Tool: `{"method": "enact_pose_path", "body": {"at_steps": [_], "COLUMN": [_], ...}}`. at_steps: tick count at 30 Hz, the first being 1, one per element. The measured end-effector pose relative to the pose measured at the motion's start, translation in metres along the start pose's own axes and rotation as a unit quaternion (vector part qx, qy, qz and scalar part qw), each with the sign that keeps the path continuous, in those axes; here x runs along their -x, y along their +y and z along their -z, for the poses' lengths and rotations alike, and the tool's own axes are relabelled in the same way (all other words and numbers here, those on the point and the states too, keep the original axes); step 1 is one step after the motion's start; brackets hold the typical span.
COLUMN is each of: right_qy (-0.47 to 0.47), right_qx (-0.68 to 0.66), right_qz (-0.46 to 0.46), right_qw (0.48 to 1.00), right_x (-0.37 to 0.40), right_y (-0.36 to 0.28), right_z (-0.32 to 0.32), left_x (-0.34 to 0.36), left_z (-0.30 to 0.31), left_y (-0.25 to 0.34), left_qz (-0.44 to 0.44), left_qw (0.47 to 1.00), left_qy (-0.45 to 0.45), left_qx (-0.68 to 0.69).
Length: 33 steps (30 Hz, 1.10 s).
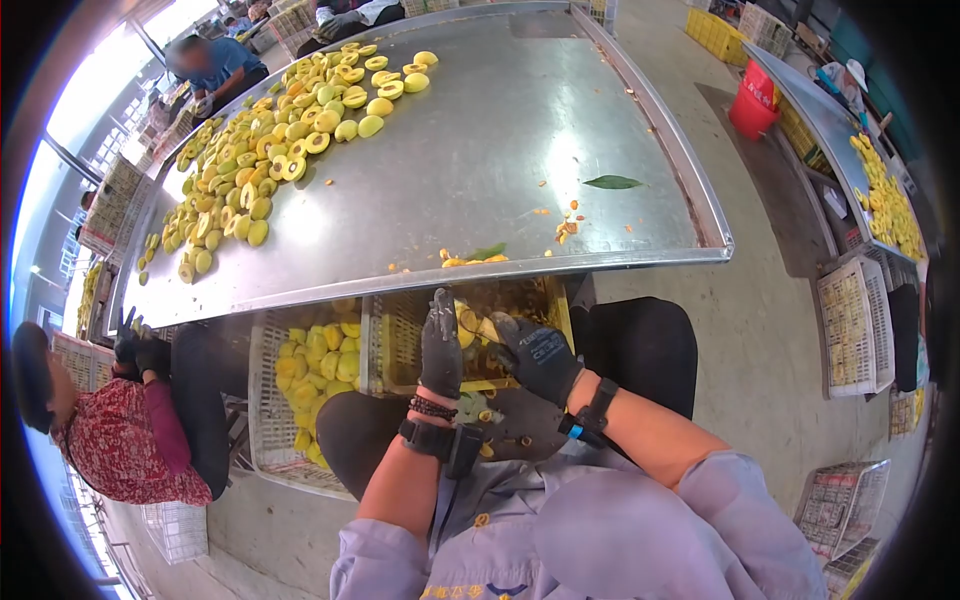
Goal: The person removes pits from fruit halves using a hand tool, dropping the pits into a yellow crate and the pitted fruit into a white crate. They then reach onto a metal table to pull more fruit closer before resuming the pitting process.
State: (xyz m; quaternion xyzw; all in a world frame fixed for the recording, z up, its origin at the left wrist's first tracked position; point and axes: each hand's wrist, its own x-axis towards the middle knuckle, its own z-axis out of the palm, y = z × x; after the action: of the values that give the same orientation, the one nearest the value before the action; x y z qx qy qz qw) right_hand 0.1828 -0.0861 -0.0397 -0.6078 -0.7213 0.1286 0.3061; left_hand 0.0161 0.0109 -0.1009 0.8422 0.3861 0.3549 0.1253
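My left hand [440,345], in a dark glove, is raised at the near edge of the metal table with its fingers pointing up. A yellow peach half [466,325] rests against its palm side. My right hand [538,356], gloved in black, is close beside it with fingers bent toward the fruit. What sits in its fingertips is hidden. Below both hands is a yellow crate [556,305] with dark, wet scraps inside. To its left a white crate [262,400] holds several yellow peach pieces [322,362].
A pile of halved peaches [250,165] covers the left of the metal table [450,140]. A green leaf [613,182] and fruit scraps [567,230] lie at right. A co-worker in red [130,440] sits at left. A red bucket [755,100] stands beyond the aisle.
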Motion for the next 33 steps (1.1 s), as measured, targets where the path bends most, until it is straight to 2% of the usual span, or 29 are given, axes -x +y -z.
{"method": "enact_pose_path", "body": {"at_steps": [2, 5, 8, 11, 13, 15, 16, 18, 19, 20, 21, 22, 23, 24, 25, 27, 29, 30, 31, 33], "right_qy": [-0.008, -0.007, -0.015, -0.050, -0.068, -0.138, -0.170, -0.092, -0.051, -0.013, 0.025, 0.064, 0.059, 0.019, -0.021, -0.105, -0.191, -0.169, -0.144, -0.080], "right_qx": [0.059, 0.173, 0.234, 0.267, 0.283, 0.187, 0.138, 0.087, 0.062, 0.048, 0.034, 0.019, 0.068, 0.081, 0.094, 0.109, 0.113, 0.090, 0.071, 0.048], "right_qz": [0.006, 0.027, 0.043, 0.028, 0.012, -0.089, -0.139, -0.133, -0.127, -0.090, -0.054, -0.019, 0.010, -0.017, -0.043, -0.085, -0.122, -0.125, -0.128, -0.119], "right_qw": [0.998, 0.985, 0.971, 0.962, 0.957, 0.969, 0.966, 0.983, 0.989, 0.995, 0.998, 0.998, 0.996, 0.996, 0.994, 0.985, 0.967, 0.974, 0.979, 0.988], "right_x": [-0.002, -0.004, -0.003, -0.001, -0.002, 0.005, 0.007, 0.003, -0.003, -0.007, -0.009, -0.010, -0.008, -0.007, -0.007, -0.010, -0.008, 0.000, 0.006, 0.009], "right_y": [0.002, 0.006, 0.011, 0.012, 0.016, 0.042, 0.051, 0.032, 0.024, 0.020, 0.017, 0.015, 0.013, 0.012, 0.011, 0.017, 0.036, 0.042, 0.048, 0.044], "right_z": [-0.002, -0.005, -0.010, -0.014, -0.017, -0.021, -0.021, -0.017, -0.016, -0.017, -0.019, -0.021, -0.023, -0.019, -0.012, -0.009, -0.016, -0.021, -0.024, -0.022], "left_x": [0.001, -0.001, 0.005, 0.011, 0.008, 0.000, -0.013, -0.023, -0.010, 0.000, 0.005, 0.008, 0.010, 0.000, -0.006, 0.014, 0.014, 0.014, -0.012, -0.023], "left_z": [-0.004, 0.003, 0.000, -0.011, -0.014, -0.001, 0.018, 0.035, 0.006, -0.003, -0.003, -0.005, -0.008, -0.002, 0.001, -0.015, -0.012, -0.009, 0.015, 0.031], "left_y": [-0.006, 0.000, -0.001, -0.010, -0.015, 0.000, 0.019, 0.041, 0.003, -0.012, -0.014, -0.015, -0.017, -0.006, 0.002, -0.021, -0.022, -0.022, 0.013, 0.030], "left_qz": [-0.035, -0.022, 0.038, 0.222, 0.266, 0.361, 0.389, 0.442, 0.398, 0.271, 0.123, 0.119, 0.115, 0.258, 0.382, 0.236, 0.247, 0.253, 0.351, 0.374], "left_qw": [0.997, 0.997, 0.999, 0.971, 0.960, 0.889, 0.852, 0.756, 0.785, 0.928, 0.992, 0.993, 0.993, 0.929, 0.785, 0.929, 0.926, 0.924, 0.848, 0.824], "left_qy": [0.007, 0.012, 0.013, -0.089, -0.044, 0.028, 0.033, 0.046, 0.069, 0.042, 0.009, -0.002, -0.013, 0.000, 0.013, -0.030, -0.029, -0.028, 0.016, 0.027], "left_qx": [-0.074, -0.071, -0.024, -0.003, 0.080, 0.279, 0.348, 0.480, 0.470, 0.254, 0.016, 0.019, 0.023, 0.267, 0.487, 0.283, 0.284, 0.285, 0.397, 0.424]}}
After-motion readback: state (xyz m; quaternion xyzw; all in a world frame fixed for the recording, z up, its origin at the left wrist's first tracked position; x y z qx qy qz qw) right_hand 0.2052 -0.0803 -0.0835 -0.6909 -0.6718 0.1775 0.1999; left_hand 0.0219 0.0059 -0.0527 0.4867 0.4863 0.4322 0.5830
